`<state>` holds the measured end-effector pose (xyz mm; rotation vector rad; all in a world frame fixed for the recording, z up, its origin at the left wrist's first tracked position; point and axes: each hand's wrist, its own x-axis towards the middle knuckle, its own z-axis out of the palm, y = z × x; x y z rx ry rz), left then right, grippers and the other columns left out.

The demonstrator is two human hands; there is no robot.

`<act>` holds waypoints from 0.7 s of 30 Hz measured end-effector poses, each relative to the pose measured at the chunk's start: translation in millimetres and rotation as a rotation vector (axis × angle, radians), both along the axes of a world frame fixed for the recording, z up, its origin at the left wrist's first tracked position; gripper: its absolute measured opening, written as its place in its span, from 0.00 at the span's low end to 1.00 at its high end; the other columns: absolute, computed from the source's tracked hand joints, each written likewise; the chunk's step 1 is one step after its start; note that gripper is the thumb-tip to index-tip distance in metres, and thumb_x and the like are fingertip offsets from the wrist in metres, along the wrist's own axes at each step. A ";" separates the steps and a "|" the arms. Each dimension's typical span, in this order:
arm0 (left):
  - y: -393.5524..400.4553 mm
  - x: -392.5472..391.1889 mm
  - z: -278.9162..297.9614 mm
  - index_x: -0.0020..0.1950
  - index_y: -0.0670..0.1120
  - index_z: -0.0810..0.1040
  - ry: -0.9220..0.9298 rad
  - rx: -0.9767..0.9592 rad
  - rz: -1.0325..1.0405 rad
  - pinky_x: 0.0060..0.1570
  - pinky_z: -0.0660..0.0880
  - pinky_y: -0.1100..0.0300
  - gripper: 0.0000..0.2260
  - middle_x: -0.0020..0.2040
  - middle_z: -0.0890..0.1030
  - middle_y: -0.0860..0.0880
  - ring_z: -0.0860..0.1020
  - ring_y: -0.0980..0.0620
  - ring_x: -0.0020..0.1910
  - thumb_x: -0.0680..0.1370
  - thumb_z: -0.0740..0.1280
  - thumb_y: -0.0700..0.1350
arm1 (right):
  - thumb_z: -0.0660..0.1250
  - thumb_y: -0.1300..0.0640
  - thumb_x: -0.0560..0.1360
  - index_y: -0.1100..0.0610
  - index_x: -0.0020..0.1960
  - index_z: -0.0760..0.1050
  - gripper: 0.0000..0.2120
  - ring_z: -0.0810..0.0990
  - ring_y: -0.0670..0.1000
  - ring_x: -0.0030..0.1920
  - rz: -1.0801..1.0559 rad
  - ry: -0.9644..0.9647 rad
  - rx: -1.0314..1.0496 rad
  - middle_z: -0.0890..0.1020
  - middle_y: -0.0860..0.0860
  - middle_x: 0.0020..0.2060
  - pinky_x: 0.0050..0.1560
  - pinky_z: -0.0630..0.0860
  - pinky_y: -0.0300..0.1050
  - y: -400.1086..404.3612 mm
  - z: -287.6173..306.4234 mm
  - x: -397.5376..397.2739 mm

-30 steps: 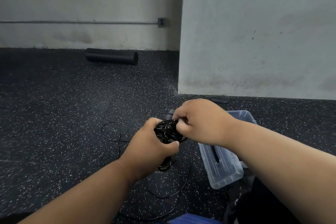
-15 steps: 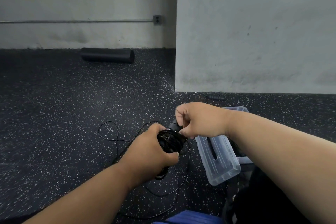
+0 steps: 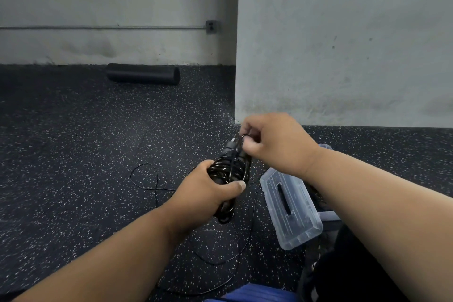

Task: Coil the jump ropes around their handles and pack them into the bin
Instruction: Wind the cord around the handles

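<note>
A person's left hand point(image 3: 208, 193) grips the handles point(image 3: 231, 170) of a black jump rope, wound thickly with shiny cord, held above a dark speckled floor point(image 3: 73, 154). The right hand point(image 3: 274, 142), just beyond, pinches a strand of cord point(image 3: 241, 141) at the handles' far tip. Loose cord point(image 3: 147, 179) trails in loops on the floor to the left and near side. A clear bin point(image 3: 291, 208) lies to the right, partly hidden by the right forearm. A black roller point(image 3: 143, 73) rests far off by a grey wall point(image 3: 343, 32).
</note>
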<state>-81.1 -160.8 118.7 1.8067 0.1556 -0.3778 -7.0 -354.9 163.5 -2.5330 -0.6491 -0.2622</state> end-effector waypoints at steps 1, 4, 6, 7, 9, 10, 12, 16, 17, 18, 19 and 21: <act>-0.8 -0.8 -0.9 0.55 0.47 0.78 0.048 -0.099 0.006 0.39 0.79 0.54 0.14 0.39 0.84 0.49 0.82 0.48 0.38 0.75 0.79 0.48 | 0.69 0.58 0.74 0.51 0.45 0.79 0.02 0.76 0.45 0.33 -0.035 0.022 0.067 0.78 0.44 0.31 0.39 0.76 0.50 -0.9 -1.1 0.7; -4.2 -4.7 -1.3 0.53 0.42 0.77 0.114 -0.290 0.005 0.36 0.74 0.54 0.19 0.37 0.76 0.42 0.75 0.43 0.40 0.72 0.78 0.52 | 0.69 0.59 0.73 0.51 0.44 0.78 0.03 0.75 0.46 0.33 -0.074 0.004 0.138 0.79 0.45 0.31 0.39 0.76 0.49 3.0 -6.2 -1.1; -3.9 -3.2 0.2 0.54 0.42 0.77 0.105 -0.313 -0.021 0.37 0.74 0.54 0.23 0.36 0.76 0.44 0.74 0.43 0.40 0.68 0.78 0.55 | 0.69 0.60 0.73 0.51 0.45 0.77 0.04 0.75 0.48 0.35 -0.081 -0.099 0.150 0.78 0.45 0.31 0.37 0.73 0.46 7.7 -6.0 -3.4; -1.8 -2.5 -0.8 0.53 0.43 0.77 0.092 -0.302 -0.046 0.38 0.74 0.54 0.23 0.35 0.77 0.45 0.75 0.44 0.39 0.68 0.79 0.55 | 0.69 0.60 0.73 0.51 0.45 0.77 0.04 0.74 0.49 0.35 -0.073 -0.156 0.161 0.77 0.45 0.31 0.35 0.72 0.46 10.0 -5.3 -4.8; 1.6 -1.6 -3.1 0.55 0.43 0.78 0.070 -0.273 -0.114 0.42 0.76 0.50 0.25 0.38 0.79 0.45 0.77 0.46 0.40 0.69 0.83 0.56 | 0.69 0.61 0.72 0.51 0.44 0.77 0.05 0.74 0.47 0.34 -0.037 -0.256 0.180 0.76 0.44 0.31 0.33 0.73 0.46 12.3 -2.8 -8.2; 1.8 -2.1 -4.5 0.57 0.44 0.78 0.077 -0.266 -0.132 0.44 0.77 0.48 0.25 0.40 0.80 0.45 0.78 0.46 0.41 0.69 0.82 0.55 | 0.69 0.61 0.72 0.52 0.44 0.77 0.05 0.74 0.47 0.32 -0.009 -0.300 0.189 0.78 0.44 0.32 0.32 0.73 0.45 12.3 -2.4 -9.4; 3.2 -1.5 -9.5 0.60 0.44 0.78 0.100 -0.270 -0.114 0.46 0.78 0.47 0.25 0.42 0.81 0.46 0.79 0.46 0.42 0.70 0.82 0.54 | 0.67 0.60 0.71 0.55 0.43 0.78 0.03 0.75 0.50 0.31 0.067 -0.443 0.162 0.80 0.47 0.33 0.29 0.72 0.44 11.2 -3.5 -11.1; 6.9 6.8 -17.0 0.60 0.44 0.80 0.140 -0.290 0.005 0.48 0.76 0.48 0.27 0.45 0.83 0.46 0.80 0.48 0.42 0.69 0.80 0.59 | 0.65 0.59 0.72 0.57 0.42 0.80 0.05 0.75 0.53 0.30 0.173 -0.681 0.031 0.79 0.50 0.33 0.25 0.69 0.44 9.2 -9.1 -12.1; 6.3 8.1 -19.1 0.62 0.44 0.80 0.168 -0.341 0.012 0.47 0.77 0.50 0.28 0.46 0.83 0.46 0.81 0.49 0.42 0.69 0.80 0.58 | 0.65 0.58 0.72 0.57 0.43 0.80 0.05 0.75 0.53 0.30 0.162 -0.663 0.033 0.79 0.49 0.33 0.25 0.70 0.44 7.5 -10.4 -10.8; 5.6 8.0 -20.1 0.63 0.44 0.80 0.205 -0.402 0.018 0.45 0.78 0.52 0.27 0.47 0.84 0.47 0.81 0.50 0.44 0.70 0.81 0.56 | 0.66 0.57 0.73 0.55 0.44 0.80 0.05 0.75 0.52 0.30 0.124 -0.596 0.064 0.78 0.47 0.33 0.27 0.70 0.43 6.4 -11.6 -8.2; 3.8 7.3 -20.8 0.64 0.44 0.80 0.249 -0.457 0.029 0.43 0.79 0.54 0.28 0.49 0.84 0.46 0.82 0.48 0.47 0.69 0.80 0.56 | 0.67 0.56 0.73 0.53 0.45 0.79 0.04 0.75 0.49 0.31 0.055 -0.484 0.107 0.78 0.44 0.33 0.29 0.71 0.43 4.2 -12.4 -5.5; -1.7 4.3 -18.8 0.64 0.43 0.80 0.322 -0.520 0.074 0.42 0.82 0.53 0.32 0.53 0.86 0.42 0.84 0.45 0.50 0.65 0.78 0.56 | 0.69 0.55 0.75 0.49 0.45 0.78 0.01 0.75 0.45 0.33 -0.095 -0.177 0.190 0.78 0.43 0.32 0.33 0.72 0.43 -1.1 -17.8 3.2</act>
